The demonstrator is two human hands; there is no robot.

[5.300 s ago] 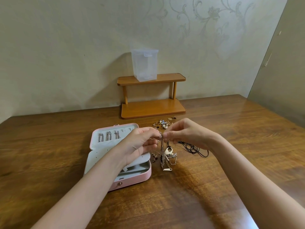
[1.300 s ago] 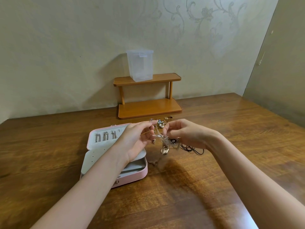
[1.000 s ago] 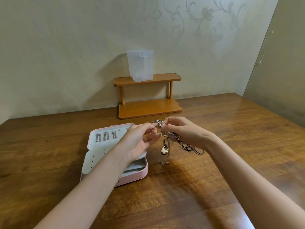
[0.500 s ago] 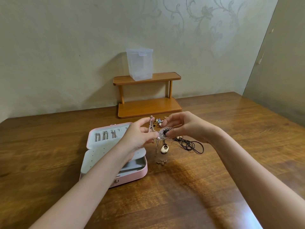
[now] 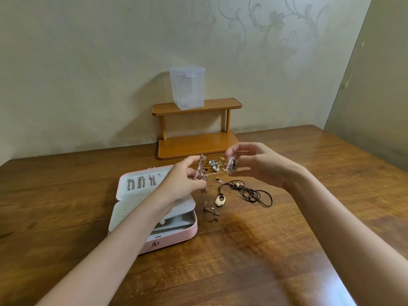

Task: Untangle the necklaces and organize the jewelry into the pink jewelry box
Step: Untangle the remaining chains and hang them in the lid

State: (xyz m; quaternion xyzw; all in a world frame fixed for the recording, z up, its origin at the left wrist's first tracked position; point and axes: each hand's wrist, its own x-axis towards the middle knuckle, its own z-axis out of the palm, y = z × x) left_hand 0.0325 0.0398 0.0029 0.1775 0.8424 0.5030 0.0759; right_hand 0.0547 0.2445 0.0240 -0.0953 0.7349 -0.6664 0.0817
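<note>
Left hand [image 5: 184, 181] pinches thin chain [image 5: 199, 166]; right hand [image 5: 254, 165] pinches dark sparkly pendant [image 5: 231, 165]. Chain between hands judged light, limp, snag-prone; hold near knot.

Glossy wooden table [image 5: 287, 239], translucent plastic container [image 5: 187, 88], metal chains [image 5: 210, 209]

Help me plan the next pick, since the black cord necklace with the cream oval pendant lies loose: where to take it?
Judging by its pose, pinch the black cord necklace just above its cream oval pendant, coming from above; there the cord runs single, while its right end is a coiled heap.
</note>
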